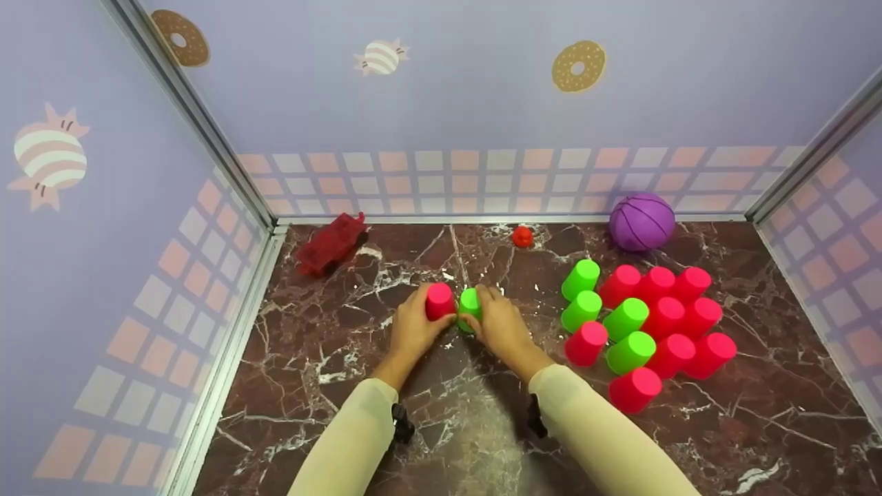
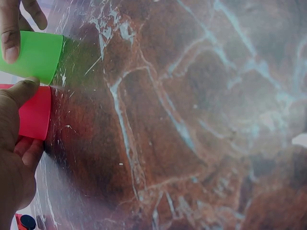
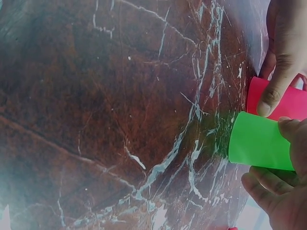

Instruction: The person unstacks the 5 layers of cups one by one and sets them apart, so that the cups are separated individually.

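Observation:
Near the middle of the marbled floor, a pink cup (image 1: 439, 303) and a green cup (image 1: 470, 308) stand upside down side by side. My left hand (image 1: 412, 329) grips the pink cup, its thumb across the near side and its fingers round the outer side. From the other side my right hand (image 1: 501, 322) holds the green cup between thumb and fingers. In the left wrist view the rims of the pink cup (image 2: 36, 114) and green cup (image 2: 41, 57) sit at the marbled surface, with the left thumb close to where the cups meet.
To the right stands a cluster of upturned pink cups (image 1: 667, 317) and green cups (image 1: 630, 351). Along the back wall lie a purple ball (image 1: 642, 222), a small red object (image 1: 522, 237) and a dark red translucent toy (image 1: 333, 244). Patterned walls (image 1: 482, 103) enclose the back and sides.

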The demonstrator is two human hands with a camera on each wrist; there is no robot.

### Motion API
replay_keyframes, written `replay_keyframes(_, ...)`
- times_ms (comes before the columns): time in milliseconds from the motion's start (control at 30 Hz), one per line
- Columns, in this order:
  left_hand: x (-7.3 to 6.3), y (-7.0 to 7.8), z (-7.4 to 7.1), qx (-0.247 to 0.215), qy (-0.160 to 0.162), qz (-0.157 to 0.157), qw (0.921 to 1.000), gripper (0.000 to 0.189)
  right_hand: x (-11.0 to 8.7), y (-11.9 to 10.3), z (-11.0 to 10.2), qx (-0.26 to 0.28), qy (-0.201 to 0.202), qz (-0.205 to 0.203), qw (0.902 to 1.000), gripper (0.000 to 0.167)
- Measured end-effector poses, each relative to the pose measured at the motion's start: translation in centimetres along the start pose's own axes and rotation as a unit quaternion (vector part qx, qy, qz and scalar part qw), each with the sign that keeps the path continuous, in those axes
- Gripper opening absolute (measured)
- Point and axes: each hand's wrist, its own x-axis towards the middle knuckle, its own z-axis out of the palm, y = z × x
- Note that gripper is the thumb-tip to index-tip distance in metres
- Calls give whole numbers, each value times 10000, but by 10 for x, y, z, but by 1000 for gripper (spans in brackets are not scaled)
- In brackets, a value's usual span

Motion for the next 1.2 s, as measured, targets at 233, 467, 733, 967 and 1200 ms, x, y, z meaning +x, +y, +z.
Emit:
replay_keyframes(233,-3,28,-22,7,-191,-217,9996,70,3,-18,-38,637,-559,371,9957,66)
replay_keyframes(467,-2,37,-29,107,-379,-446,9982,70,18,26,-57,688,-813,1118,9880,75)
replay_keyframes(733,-4,34,-27,3,-143,-232,9996,71,26,49,-88,328,-425,1545,9865,58)
replay_keyframes(967,-5,38,-27,-92,-200,-259,9994,71,32,75,-82,378,-291,1674,9847,65)
replay_keyframes(1200,-4,40,-28,-15,-362,-421,9985,72,37,96,-66,88,-500,1773,9828,58)
